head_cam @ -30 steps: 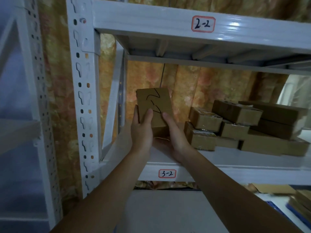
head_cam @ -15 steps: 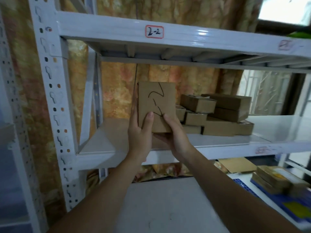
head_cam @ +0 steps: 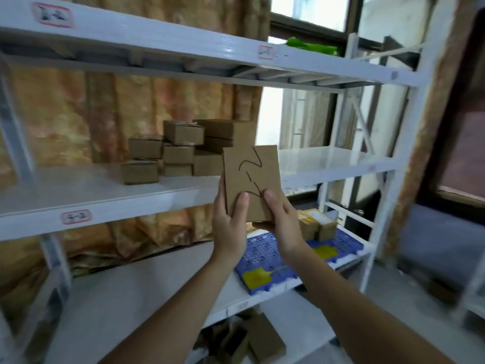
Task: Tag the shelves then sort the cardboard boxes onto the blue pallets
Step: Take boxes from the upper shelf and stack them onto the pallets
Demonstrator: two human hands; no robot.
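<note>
Currently: marked box [head_cam: 252,179], long axis upright, pinched at lower edge by my left hand [head_cam: 229,227] and right hand [head_cam: 282,227]. Blue pallet [head_cam: 265,258] at 5 o'clock below hands, right hand nearer. Pallet's near part hidden behind wrists; shelf tag [head_cam: 76,216] blurred, unreadable.

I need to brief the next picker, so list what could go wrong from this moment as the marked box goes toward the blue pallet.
1. Both the left hand and right hand grip only the lower end of the marked box, so it could tip or slip.
2. The blue pallet already carries small boxes; a careless set-down might knock them.
3. The frame is blurred from motion, so the box may clip the shelf edge.
</note>
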